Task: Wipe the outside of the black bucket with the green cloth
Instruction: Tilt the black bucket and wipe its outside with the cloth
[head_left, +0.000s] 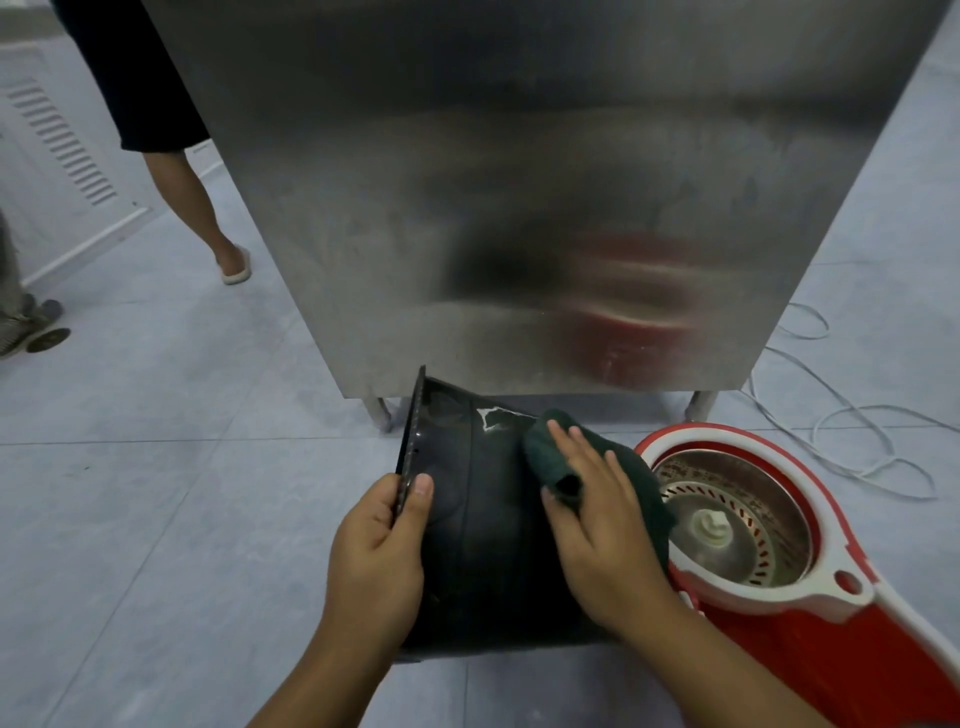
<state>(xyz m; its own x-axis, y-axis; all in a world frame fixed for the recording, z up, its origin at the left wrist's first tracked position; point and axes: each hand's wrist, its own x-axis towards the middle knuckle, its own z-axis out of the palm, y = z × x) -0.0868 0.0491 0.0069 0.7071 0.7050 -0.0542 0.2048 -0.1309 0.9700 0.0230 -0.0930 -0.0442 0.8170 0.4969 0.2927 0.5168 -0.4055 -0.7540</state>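
The black bucket (483, 525) lies tipped on its side on the floor, its rim pointing left and its outer wall facing up. My left hand (382, 551) grips the rim at the near left, thumb on the outside wall. My right hand (597, 525) presses the dark green cloth (545, 452) flat against the bucket's upper right side, fingers spread over it. Part of the cloth hangs past the hand toward the right. A white scuff mark shows on the bucket wall just left of the cloth.
A red and white spin mop bucket (779, 545) with a steel basket stands right against the black bucket. A stainless steel cabinet (519, 208) on short legs rises directly behind. A person's leg (197, 208) stands at the far left. White cables (831, 415) lie at right.
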